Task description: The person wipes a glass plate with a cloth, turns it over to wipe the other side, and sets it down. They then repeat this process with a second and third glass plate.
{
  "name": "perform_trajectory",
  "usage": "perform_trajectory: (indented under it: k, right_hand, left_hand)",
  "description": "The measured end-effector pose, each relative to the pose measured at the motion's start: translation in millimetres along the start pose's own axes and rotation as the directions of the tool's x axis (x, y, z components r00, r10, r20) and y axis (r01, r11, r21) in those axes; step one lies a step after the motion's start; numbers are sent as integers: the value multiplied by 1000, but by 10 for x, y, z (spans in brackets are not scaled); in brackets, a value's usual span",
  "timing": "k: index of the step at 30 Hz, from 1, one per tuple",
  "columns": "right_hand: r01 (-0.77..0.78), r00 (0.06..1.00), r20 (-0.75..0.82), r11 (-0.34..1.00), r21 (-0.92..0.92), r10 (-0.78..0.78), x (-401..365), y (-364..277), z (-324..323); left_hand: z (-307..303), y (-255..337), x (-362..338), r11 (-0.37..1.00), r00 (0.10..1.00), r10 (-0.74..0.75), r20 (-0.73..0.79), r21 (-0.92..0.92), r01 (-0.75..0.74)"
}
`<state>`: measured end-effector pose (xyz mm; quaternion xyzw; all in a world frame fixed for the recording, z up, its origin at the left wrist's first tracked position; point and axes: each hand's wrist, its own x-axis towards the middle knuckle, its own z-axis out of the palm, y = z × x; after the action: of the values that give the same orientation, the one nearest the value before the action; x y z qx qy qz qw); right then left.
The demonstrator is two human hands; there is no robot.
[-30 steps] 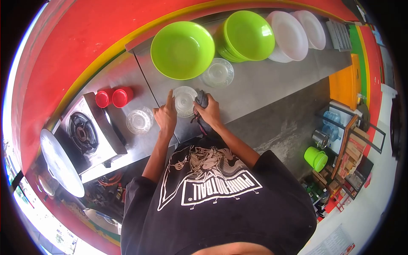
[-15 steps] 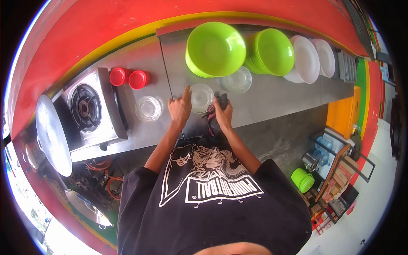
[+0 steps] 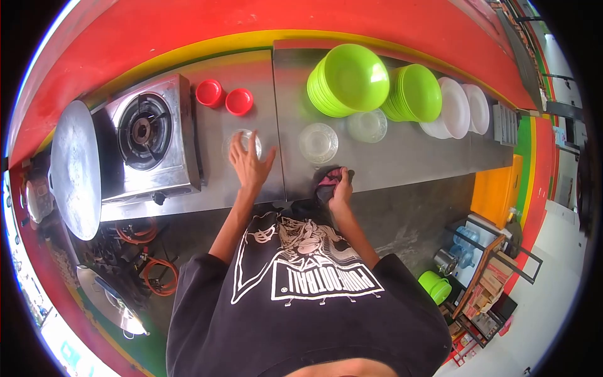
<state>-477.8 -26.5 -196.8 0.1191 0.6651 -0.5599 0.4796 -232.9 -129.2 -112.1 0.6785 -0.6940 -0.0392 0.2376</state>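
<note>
My left hand (image 3: 250,166) reaches over a clear glass saucer (image 3: 231,133) on the steel counter, fingers spread and fingertips overlapping the saucer. In my right hand (image 3: 341,196) is a bunched dark cloth (image 3: 326,182) with a reddish-pink part, held at the counter's front edge. Between the two hands, slightly farther back, lies a second clear glass saucer (image 3: 318,143). Another one, a glass saucer (image 3: 367,127), sits in front of the tall stack of green bowls (image 3: 355,78). Two small red bowls or stacks of them (image 3: 239,102) stand just beyond my left hand.
A gas stove (image 3: 147,135) occupies the counter's left side, with a large round metal lid (image 3: 75,169) beside it. Farther right stand more green bowls (image 3: 419,93) and white plates (image 3: 453,108). Orange hoses (image 3: 160,276) hang below the counter.
My left hand has left the middle saucer and moved left to the saucer near the red bowls, fingers spreading. My right hand has drawn back with the cloth. The view has shifted.
</note>
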Motion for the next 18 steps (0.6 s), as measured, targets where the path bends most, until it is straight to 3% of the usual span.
perform_trajectory:
  k: [4, 7, 11, 17, 18]
  right_hand:
    - [9, 996, 83, 1000, 13, -10, -243, 151, 93]
    - [23, 991, 129, 1000, 14, -25, -301, 280, 120]
    - [-23, 994, 104, 999, 33, 19, -583, 251, 169]
    - [-74, 977, 208, 984, 160, 40, -480, 602, -34]
    - [-163, 947, 308, 964, 209, 93, -534, 565, -72]
  left_hand:
    - [-65, -460, -81, 998, 986, -39, 164, 63, 29]
    - [14, -620, -17, 943, 978, 54, 200, -332, 16]
    - [82, -660, -3, 922, 977, 145, 156, -378, -77]
    - [-66, -653, 32, 899, 975, 153, 164, -432, -69]
    - [-158, -588, 21, 889, 974, 141, 178, -456, -46]
